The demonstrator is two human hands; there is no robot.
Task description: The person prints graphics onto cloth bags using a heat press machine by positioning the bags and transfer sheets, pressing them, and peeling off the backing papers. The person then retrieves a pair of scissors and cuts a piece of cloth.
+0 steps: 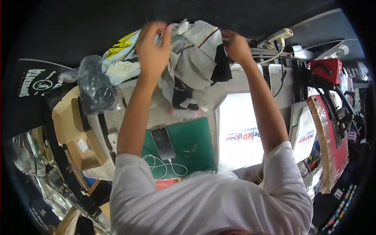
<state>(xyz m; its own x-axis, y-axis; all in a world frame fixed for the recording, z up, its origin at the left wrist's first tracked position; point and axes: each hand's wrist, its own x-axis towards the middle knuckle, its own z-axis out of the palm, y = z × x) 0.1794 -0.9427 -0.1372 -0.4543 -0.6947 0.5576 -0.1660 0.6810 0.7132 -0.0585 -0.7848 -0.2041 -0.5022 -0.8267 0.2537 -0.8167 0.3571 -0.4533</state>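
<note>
Forward, at twelve o'clock from the torso, lies between both raised hands: a crumpled grey fabric garment (196, 66) with a slanting multicoloured stripe and a black panel. From the left hand (153, 51), sits toward three to four o'clock, just beside the fingers and partly behind them in view; from the right hand (237, 47), toward eight to nine o'clock. Runs along its longer spread roughly from one o'clock down to seven, with loose folds hanging at the lower end. Cannot rank either hand as clearly nearer, with both close to opposite upper edges.

Looks soft, matte and rumpled, with the black panel at four o'clock and a black-and-grey printed cloth portion (182, 96) toward six to seven.

On the left, shows thumb and fingers loosely parted and curved near the upper edge; on the right, fingers bent inward beside the upper corner. Cannot tell, through blur and overlap, whether either has a firm hold of fabric.

Nearer the torso, rests below the garment at six o'clock a green rectangular mat (196, 137), bearing a dark smartphone (163, 143) plugged into a white cable (166, 167). Toward five o'clock, lies a white sheet with red and blue print (235, 113).
</note>
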